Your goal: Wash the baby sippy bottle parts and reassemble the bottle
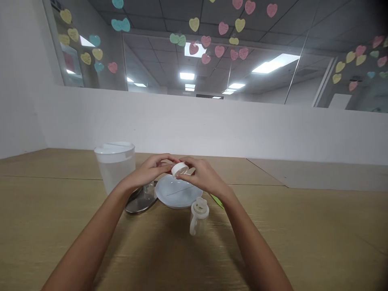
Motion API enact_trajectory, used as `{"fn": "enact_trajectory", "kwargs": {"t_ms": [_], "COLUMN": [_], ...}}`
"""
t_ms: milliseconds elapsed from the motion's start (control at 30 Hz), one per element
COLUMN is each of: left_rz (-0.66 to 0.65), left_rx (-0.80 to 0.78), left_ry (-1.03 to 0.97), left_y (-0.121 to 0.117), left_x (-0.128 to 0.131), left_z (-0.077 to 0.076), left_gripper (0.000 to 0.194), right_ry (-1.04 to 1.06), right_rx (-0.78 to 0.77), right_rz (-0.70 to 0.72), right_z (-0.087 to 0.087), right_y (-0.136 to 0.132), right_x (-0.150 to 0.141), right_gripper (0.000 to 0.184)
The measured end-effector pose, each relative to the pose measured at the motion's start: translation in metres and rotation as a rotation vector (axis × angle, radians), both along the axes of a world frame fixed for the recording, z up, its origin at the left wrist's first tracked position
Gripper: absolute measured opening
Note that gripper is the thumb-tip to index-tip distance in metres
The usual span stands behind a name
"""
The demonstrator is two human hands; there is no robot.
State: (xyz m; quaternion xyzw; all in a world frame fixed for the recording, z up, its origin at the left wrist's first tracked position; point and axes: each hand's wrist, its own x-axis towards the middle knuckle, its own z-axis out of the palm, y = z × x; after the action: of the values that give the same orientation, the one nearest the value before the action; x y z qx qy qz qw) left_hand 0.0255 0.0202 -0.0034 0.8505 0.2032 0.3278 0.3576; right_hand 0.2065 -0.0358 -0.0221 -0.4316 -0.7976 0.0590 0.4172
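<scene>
Both hands hold a small round white lid (180, 169) in the air, tilted, above a white bowl (178, 198). My left hand (154, 167) is closed on its left side, thumb and fingers against the rim. My right hand (201, 171) grips it from the right, with the thumb underneath. In front of the bowl stands a small clear jar (199, 218) with a handle and a white top. Left of the bowl lies a round metal tray (140, 204), with a small clear container (149, 190) on it, partly hidden by my left wrist.
A tall translucent bucket (117, 165) with a white lid stands at the left, behind my left forearm. Something flat and green (217, 201) shows beside my right wrist. A white wall (194, 125) with windows above closes off the back of the wooden table (303, 234).
</scene>
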Motion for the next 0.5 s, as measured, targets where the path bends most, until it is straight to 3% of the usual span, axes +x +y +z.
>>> {"fn": "enact_trajectory", "kwargs": {"t_ms": [167,267,367,433,500], "left_rz": [-0.02,0.02,0.146,0.235,0.307], "left_rx": [-0.155,-0.078,0.054,0.105,0.14], "left_ry": [-0.148,-0.19,-0.22,-0.226,-0.222], "left_y": [-0.003,-0.004,-0.004,-0.004,-0.004], "left_x": [0.01,0.017,0.02,0.019,0.017], "left_z": [-0.006,-0.011,-0.012,-0.011,-0.008], "left_gripper": [0.039,0.042,0.042,0.043,0.044], "right_ry": [0.212,0.192,0.123,0.142,0.213], "right_rx": [-0.028,-0.032,-0.019,0.093,0.285], "right_rz": [-0.071,-0.103,-0.167,-0.236,-0.214], "right_z": [-0.001,-0.002,0.006,0.015,0.024], "right_y": [0.003,0.006,-0.005,-0.025,-0.055], "right_x": [-0.001,-0.001,-0.002,-0.005,-0.009], "right_gripper": [0.034,0.028,0.031,0.042,0.048]}}
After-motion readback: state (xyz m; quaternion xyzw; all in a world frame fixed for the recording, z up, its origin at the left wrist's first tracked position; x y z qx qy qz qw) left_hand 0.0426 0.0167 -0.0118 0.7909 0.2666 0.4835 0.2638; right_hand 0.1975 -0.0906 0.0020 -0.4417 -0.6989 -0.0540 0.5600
